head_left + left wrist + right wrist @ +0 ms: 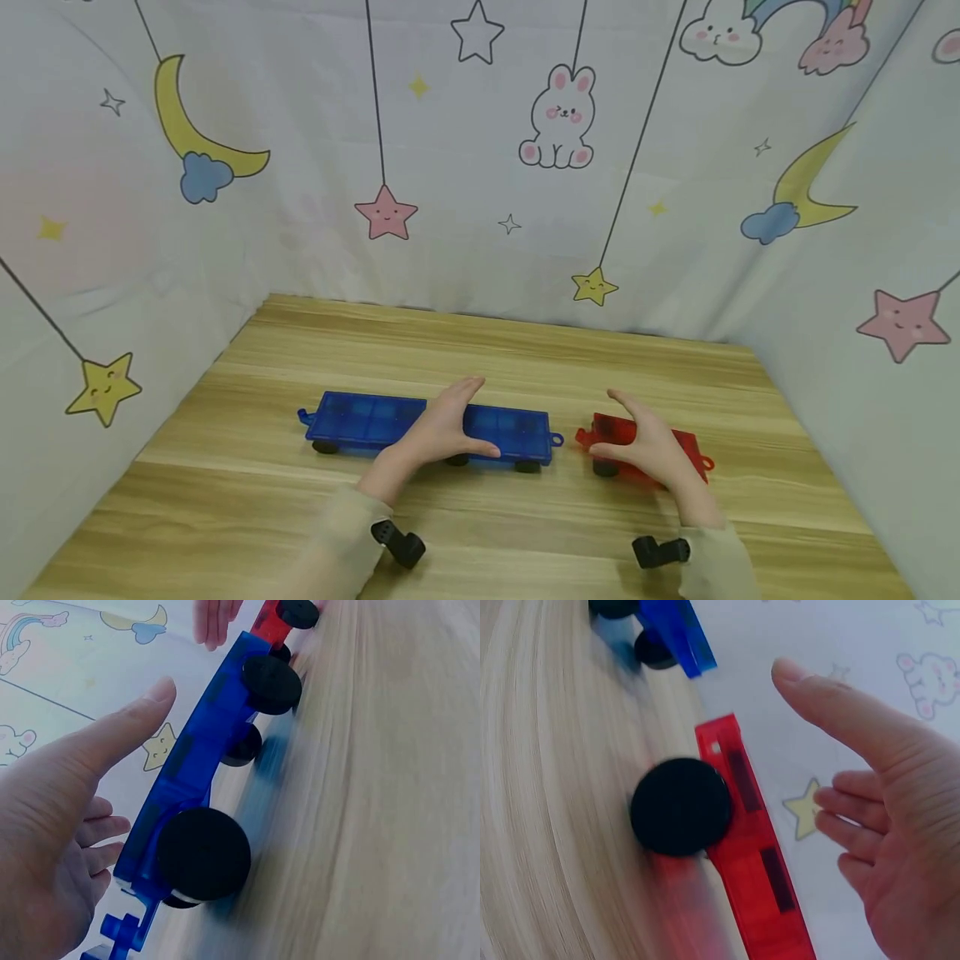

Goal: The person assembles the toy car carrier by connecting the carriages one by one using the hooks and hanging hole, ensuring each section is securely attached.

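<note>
Two blue magnetic-tile train cars stand end to end on the table, a left one [367, 419] and a right one [517, 433]. My left hand [442, 425] spans them where they meet and hides that junction in the head view. Its thumb and fingers are spread and apart from the blue side in the left wrist view. A shorter red train car [686, 446] stands to the right, its hook [582, 436] just short of the blue car's ring [557, 439]. Over the red car hovers my right hand [648, 442], thumb extended and fingers loose, gripping nothing.
The wood-grain table [480, 533] carries all the cars on black wheels [204, 855]. A white cloth [465, 142] printed with stars, moons and a rabbit rises behind and at both sides. A black wrist camera [399, 543] sits on the left sleeve, with another [660, 552] on the right.
</note>
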`<state>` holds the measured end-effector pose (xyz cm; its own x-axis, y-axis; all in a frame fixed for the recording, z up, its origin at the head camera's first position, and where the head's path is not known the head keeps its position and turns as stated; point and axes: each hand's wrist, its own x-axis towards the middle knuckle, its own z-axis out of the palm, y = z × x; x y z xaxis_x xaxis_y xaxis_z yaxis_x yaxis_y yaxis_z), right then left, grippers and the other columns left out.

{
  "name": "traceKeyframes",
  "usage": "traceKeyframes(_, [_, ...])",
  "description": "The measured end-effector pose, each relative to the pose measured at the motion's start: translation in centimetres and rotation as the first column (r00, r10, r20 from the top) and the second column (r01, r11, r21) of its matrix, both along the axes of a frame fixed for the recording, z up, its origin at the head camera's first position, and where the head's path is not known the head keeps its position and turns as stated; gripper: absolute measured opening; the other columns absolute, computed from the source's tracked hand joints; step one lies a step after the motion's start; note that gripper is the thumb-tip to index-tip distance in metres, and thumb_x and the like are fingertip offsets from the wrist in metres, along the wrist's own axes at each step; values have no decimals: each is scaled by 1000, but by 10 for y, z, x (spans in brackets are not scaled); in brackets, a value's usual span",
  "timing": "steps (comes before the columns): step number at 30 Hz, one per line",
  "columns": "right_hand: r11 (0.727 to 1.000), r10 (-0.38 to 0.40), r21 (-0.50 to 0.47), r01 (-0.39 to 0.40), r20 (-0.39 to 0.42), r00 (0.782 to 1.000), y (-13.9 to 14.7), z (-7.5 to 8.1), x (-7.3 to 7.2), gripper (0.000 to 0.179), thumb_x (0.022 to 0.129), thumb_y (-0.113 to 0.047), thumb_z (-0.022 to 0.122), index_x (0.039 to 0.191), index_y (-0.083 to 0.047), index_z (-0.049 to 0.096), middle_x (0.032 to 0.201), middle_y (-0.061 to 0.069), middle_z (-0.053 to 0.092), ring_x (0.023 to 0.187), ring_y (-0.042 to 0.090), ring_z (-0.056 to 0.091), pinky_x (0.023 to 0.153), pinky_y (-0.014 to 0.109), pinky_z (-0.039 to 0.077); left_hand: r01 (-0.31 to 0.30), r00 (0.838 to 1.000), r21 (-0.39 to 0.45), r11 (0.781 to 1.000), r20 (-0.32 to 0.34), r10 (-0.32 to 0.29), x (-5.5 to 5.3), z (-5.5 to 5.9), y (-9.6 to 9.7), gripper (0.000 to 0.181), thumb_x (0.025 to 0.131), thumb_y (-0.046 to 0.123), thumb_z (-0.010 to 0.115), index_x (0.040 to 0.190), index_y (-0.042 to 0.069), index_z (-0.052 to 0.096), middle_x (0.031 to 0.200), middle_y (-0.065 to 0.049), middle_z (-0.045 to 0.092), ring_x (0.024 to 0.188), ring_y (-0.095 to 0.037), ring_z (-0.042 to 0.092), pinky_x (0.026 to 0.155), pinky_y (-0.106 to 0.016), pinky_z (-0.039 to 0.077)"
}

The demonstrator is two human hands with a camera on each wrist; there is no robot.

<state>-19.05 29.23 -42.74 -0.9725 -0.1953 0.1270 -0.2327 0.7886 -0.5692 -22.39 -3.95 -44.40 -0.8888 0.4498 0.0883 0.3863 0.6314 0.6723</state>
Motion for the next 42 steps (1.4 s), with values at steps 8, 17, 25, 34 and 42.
traceKeyframes(8, [1000,3,-3,-3,19,1000,24,-5,7,92,76,-37,84,148,-2,39,148,23,43,135,46,39,103,66,38,31,1000,2,1000,-6,-31,-1,0,13,109,70,47,86,153,2,30,158,-17,32,145,-37,30,113,-56,33])
traceKeyframes(17, [998,43,-52,-41,36,998,40,-8,11,90,74,-31,86,146,0,41,146,24,45,127,44,48,96,57,46,66,997,28,997,32,-67,-2,0,24,110,70,45,86,154,4,28,159,-15,29,147,-36,26,115,-56,30])
traceKeyframes(25, [996,73,-43,-72,31,997,45,-14,11,90,71,-30,88,143,2,45,142,22,51,123,40,53,94,52,48,107,994,-32,994,12,-106,-4,0,36,110,69,49,86,153,5,31,157,-16,33,146,-36,29,115,-54,31])
traceKeyframes(34, [997,74,-40,-72,40,996,49,-16,10,85,74,-31,86,142,3,47,141,23,52,122,42,53,93,50,49,123,992,-105,987,1,-124,-5,-3,39,108,67,50,87,152,7,36,154,-12,40,142,-33,37,113,-50,36])
traceKeyframes(42, [995,89,-46,-87,37,995,48,-15,8,81,76,-29,85,141,2,48,140,24,53,120,41,54,91,48,50,139,990,-74,988,2,-139,-5,-2,37,106,65,45,90,150,6,40,150,-10,46,139,-31,42,111,-49,39])
